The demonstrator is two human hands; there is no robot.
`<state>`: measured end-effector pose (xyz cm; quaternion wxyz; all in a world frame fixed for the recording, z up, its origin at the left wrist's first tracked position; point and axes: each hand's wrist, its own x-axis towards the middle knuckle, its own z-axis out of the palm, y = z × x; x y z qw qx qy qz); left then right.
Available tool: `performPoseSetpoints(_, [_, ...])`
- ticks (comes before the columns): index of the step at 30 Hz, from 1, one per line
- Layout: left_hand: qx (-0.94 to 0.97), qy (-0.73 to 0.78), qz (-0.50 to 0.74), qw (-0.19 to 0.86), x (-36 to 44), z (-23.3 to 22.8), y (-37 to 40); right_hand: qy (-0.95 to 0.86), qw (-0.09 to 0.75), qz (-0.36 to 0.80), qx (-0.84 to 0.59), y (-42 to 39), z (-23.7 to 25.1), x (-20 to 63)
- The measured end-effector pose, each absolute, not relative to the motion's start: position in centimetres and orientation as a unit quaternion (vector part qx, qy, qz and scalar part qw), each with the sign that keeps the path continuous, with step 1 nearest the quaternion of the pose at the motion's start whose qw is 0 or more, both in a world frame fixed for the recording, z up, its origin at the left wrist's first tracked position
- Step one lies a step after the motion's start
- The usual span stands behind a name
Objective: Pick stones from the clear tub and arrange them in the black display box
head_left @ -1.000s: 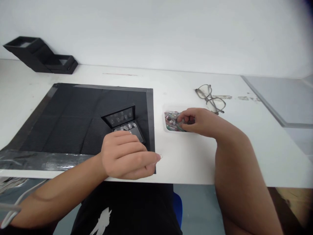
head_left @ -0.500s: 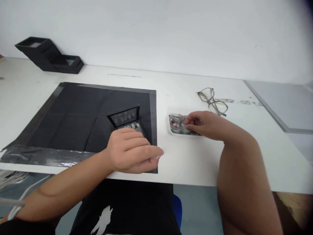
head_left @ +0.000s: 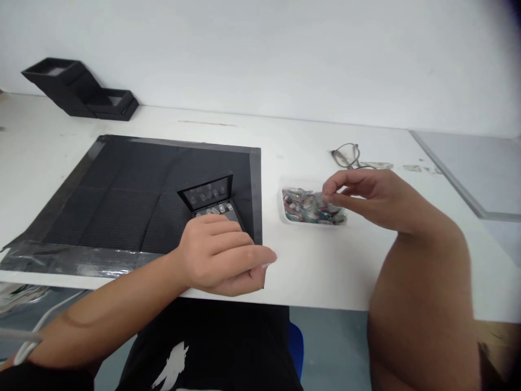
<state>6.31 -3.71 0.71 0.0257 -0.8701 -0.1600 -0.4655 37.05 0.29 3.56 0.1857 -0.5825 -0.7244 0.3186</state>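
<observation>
My left hand [head_left: 223, 255] hovers at the front right of the black mat [head_left: 118, 193], closed, thumb pressed to the forefinger; whatever sits in that pinch is too small or hidden to name. Behind it stands a small black case [head_left: 208, 194] with its lid raised and a row of small shiny pieces inside, partly covered by the hand. My right hand [head_left: 366, 196] is above the right end of a clear plastic tub [head_left: 281, 208], fingertips pinched together; what they hold, if anything, I cannot make out. Small glossy pieces in green, red and clear tones [head_left: 311, 207] fill the tub.
Eyeglasses [head_left: 345, 156] lie behind the right hand, partly hidden. Stacked black boxes [head_left: 81, 89] stand against the wall at the back left. A grey-edged white panel [head_left: 468, 174] lies on the right of the white table [head_left: 309, 266].
My right hand has come up out of the tub's contents and moved right, uncovering more pieces and hiding part of the eyeglasses. The left hand stays nearly still.
</observation>
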Motion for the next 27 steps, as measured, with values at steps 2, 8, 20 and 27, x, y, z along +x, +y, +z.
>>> performPoseSetpoints(2, [-0.869,-0.163,-0.466,0.025,6.3,0.8,-3.7,-0.726,0.192,0.316,-0.580,0.3,3.6,37.0])
performPoseSetpoints(8, [-0.869,-0.173,-0.462,0.029,6.3,0.7,-3.8,-0.718,0.082,0.246,-0.646,0.6,2.9,36.2])
performPoseSetpoints(20, [-0.874,-0.178,-0.451,0.033,6.2,0.5,-3.8,-0.691,-0.014,0.178,-0.700,1.2,1.9,34.5])
performPoseSetpoints(27, [-0.872,-0.184,-0.452,0.033,6.3,0.4,-3.9,-0.693,0.009,0.167,-0.701,0.8,2.3,35.1])
